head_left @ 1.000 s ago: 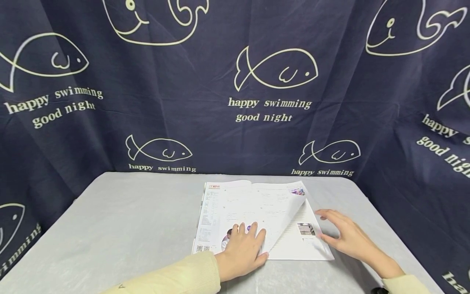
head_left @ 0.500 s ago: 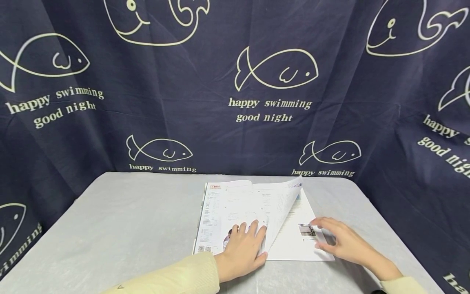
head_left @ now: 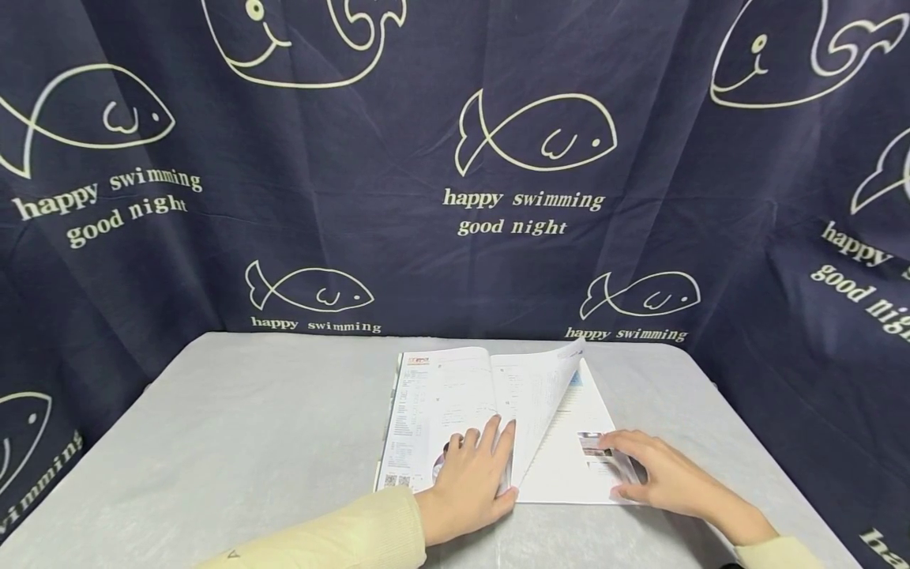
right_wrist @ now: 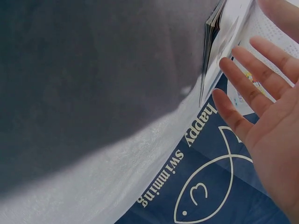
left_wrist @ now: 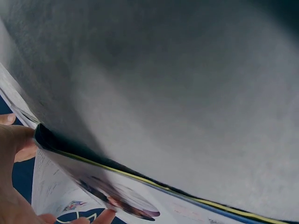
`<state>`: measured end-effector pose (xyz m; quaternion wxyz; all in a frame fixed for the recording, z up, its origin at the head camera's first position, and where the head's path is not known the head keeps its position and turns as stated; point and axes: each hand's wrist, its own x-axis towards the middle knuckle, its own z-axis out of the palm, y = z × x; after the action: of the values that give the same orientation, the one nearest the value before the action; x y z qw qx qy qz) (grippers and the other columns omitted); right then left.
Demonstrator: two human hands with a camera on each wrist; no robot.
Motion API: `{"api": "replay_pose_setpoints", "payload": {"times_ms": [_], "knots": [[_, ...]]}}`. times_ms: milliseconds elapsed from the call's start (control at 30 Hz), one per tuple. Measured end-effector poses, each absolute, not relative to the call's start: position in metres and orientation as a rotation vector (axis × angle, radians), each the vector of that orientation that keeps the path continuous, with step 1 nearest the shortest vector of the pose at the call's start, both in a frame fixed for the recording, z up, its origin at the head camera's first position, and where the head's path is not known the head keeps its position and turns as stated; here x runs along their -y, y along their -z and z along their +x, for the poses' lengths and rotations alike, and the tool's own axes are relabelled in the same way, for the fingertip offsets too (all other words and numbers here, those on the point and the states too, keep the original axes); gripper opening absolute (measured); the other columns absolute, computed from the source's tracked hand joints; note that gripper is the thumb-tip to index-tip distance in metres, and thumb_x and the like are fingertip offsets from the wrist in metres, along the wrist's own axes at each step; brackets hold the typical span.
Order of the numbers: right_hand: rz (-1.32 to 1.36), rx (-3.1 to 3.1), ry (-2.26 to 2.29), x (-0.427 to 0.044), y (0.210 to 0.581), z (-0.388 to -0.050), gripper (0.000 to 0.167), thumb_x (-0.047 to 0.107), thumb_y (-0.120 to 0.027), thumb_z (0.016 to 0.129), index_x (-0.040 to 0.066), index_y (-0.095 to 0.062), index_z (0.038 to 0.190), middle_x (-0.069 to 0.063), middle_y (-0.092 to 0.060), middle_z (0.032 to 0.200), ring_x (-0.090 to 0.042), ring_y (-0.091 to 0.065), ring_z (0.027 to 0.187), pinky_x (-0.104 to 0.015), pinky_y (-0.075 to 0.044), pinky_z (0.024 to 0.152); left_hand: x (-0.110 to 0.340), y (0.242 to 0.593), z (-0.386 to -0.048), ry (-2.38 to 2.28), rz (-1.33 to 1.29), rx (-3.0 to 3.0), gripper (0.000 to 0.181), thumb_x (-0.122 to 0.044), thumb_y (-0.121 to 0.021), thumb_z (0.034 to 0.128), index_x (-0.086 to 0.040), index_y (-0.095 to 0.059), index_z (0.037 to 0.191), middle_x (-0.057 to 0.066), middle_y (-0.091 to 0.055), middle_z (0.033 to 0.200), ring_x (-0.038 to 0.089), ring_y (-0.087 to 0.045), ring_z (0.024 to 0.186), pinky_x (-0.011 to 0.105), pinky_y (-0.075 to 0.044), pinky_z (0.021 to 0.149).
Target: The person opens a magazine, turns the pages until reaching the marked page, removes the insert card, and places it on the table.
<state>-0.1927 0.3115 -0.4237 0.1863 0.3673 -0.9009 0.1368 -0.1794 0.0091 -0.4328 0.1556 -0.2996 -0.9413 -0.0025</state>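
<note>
An open magazine point(head_left: 562, 484) lies on the table, with printed pages and small photos. One right-hand leaf point(head_left: 538, 379) stands partly lifted, its upper corner curling over the page beneath. My left hand point(head_left: 469, 484) rests on the magazine near the fold, fingers spread over a picture. At the right edge is my right hand point(head_left: 668, 472), fingertips over the small photo and thumb by the lower right corner. In the right wrist view, the fingers of the right hand point(right_wrist: 275, 116) look extended, with the magazine's page edges point(right_wrist: 211, 39) beyond them. Whether the right fingertips touch paper is unclear.
The magazine lies on a grey-covered table point(head_left: 249, 442). Behind and at both sides hangs a dark blue curtain point(head_left: 355, 197) printed with pale fish and lettering. A dark object at the right wrist is mostly cut off by the frame.
My right hand has moved left, from beside the magazine to over its right edge. The lifted leaf has tilted further up and left. My left hand stays nearly in place, its fingers shifting slightly.
</note>
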Motion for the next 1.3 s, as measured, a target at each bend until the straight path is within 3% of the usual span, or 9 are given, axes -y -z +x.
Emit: {"api": "replay_pose_setpoints", "payload": {"times_ms": [200,300,400,567,767,1067,1300], "knots": [[1.023,2.572,-0.33,-0.3123,0.4257,-0.1904,0.062,0.032,-0.082,0.054,0.018,-0.062,0.111,0.005,-0.063,0.107,-0.011,-0.057,0.096,-0.025,-0.042,0.081,-0.0089,0.4337,-0.1799,0.064,-0.835,2.664,0.098,-0.056,-0.059,0.0758,-0.007,-0.011,0.146,0.015,-0.031,0.144,0.029,-0.048,0.115,0.043,-0.04,0.087],[1.031,2.577,-0.309,-0.3123,0.4258,-0.19,0.064,0.033,-0.082,0.054,0.017,-0.062,0.112,0.004,-0.063,0.108,-0.013,-0.057,0.097,-0.034,-0.044,0.078,-0.0092,0.435,-0.1809,0.073,-0.826,2.624,0.104,-0.057,-0.06,0.0738,-0.007,-0.006,0.147,0.016,-0.024,0.147,0.032,-0.043,0.121,0.043,-0.039,0.09],[1.039,2.583,-0.299,-0.3126,0.4257,-0.1902,0.065,0.035,-0.082,0.053,0.018,-0.062,0.112,0.005,-0.062,0.108,-0.013,-0.056,0.099,-0.036,-0.043,0.078,-0.0091,0.4351,-0.1813,0.076,-0.825,2.577,0.108,-0.057,-0.063,0.0713,-0.007,-0.004,0.147,0.017,-0.017,0.15,0.035,-0.037,0.126,0.045,-0.037,0.093],[1.043,2.598,-0.292,-0.3129,0.4257,-0.1913,0.066,0.039,-0.082,0.052,0.019,-0.061,0.111,0.007,-0.061,0.108,-0.013,-0.054,0.1,-0.035,-0.042,0.077,-0.0087,0.4328,-0.1803,0.06,-0.831,2.528,0.11,-0.058,-0.064,0.0694,-0.008,-0.005,0.147,0.017,-0.006,0.153,0.037,-0.026,0.134,0.049,-0.032,0.099],[1.064,2.591,-0.293,-0.3121,0.4243,-0.1914,0.066,0.037,-0.082,0.051,0.019,-0.062,0.11,0.006,-0.062,0.108,-0.012,-0.054,0.099,-0.034,-0.042,0.076,-0.0075,0.4329,-0.18,0.029,-0.859,2.539,0.102,-0.057,-0.061,0.0733,-0.014,-0.006,0.148,0.016,0.006,0.153,0.039,-0.01,0.139,0.054,-0.027,0.103],[1.113,2.559,-0.332,-0.3126,0.4223,-0.192,0.061,0.041,-0.081,0.055,0.019,-0.062,0.109,0.006,-0.063,0.105,-0.009,-0.055,0.093,-0.031,-0.042,0.072,-0.0065,0.4336,-0.1781,-0.031,-0.872,2.557,0.086,-0.056,-0.056,0.0775,-0.019,-0.019,0.146,0.013,0.007,0.154,0.04,0.0,0.139,0.057,-0.023,0.103],[1.151,2.53,-0.396,-0.3156,0.4244,-0.1934,0.052,0.034,-0.082,0.056,0.017,-0.063,0.102,0.004,-0.065,0.1,-0.014,-0.057,0.092,-0.009,-0.032,0.088,-0.0067,0.4345,-0.1784,-0.089,-0.896,2.567,0.076,-0.053,-0.052,0.0805,-0.021,-0.025,0.144,0.013,0.003,0.154,0.04,0.001,0.14,0.058,-0.022,0.103]]}}
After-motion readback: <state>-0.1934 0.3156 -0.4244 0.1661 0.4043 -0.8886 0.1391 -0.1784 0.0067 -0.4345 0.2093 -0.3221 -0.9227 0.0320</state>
